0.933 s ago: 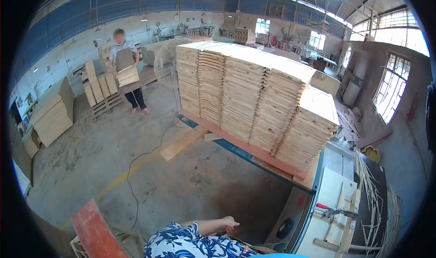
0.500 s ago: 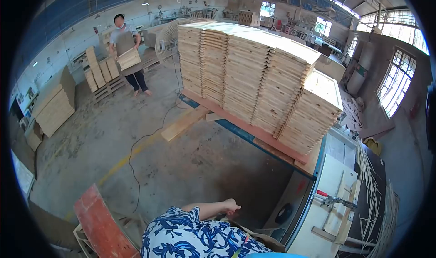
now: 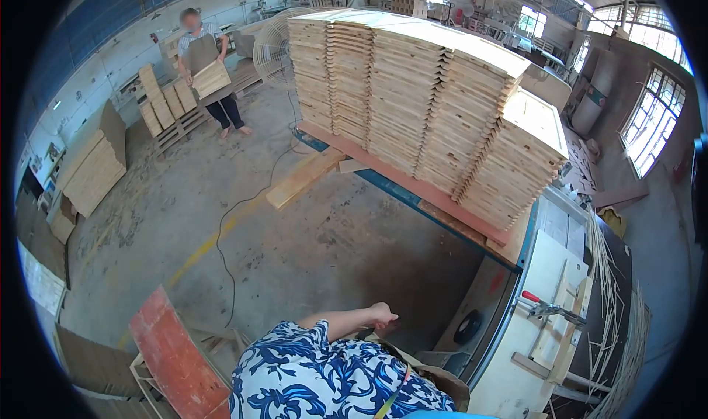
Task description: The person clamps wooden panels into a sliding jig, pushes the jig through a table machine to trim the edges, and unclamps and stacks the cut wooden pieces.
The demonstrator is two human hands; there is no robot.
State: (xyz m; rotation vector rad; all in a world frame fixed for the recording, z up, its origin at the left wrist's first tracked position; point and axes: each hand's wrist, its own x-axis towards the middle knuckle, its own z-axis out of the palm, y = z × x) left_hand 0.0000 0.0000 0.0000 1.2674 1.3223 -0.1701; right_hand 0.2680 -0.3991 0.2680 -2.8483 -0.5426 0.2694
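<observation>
My left hand (image 3: 383, 316) is held out in front of my body, with the forearm bent across from a blue-and-white patterned sleeve. Its fingers look curled together; whether anything small is inside them I cannot make out. Below and past it lies shadowed floor. To its right stands a machine with a pale top (image 3: 527, 319), carrying a red-handled toggle clamp (image 3: 552, 308) and wooden strips (image 3: 564, 338). Beyond my hand rises a big stack of wooden panels (image 3: 402, 102) on a blue-edged bench. My right hand is out of sight.
A co-worker (image 3: 209, 68) holds a wooden piece (image 3: 211, 80) beside a pallet with stacked wood (image 3: 164, 105). A curved reddish board (image 3: 173, 345) stands at lower left. A black cable (image 3: 220, 246) crosses the floor. Thin offcuts (image 3: 606, 293) lie right of the machine.
The view has shifted slightly, so the bench and machine sit a little further right. My left hand appears a bit higher, still curled. The co-worker still holds the wooden piece, head less lowered.
</observation>
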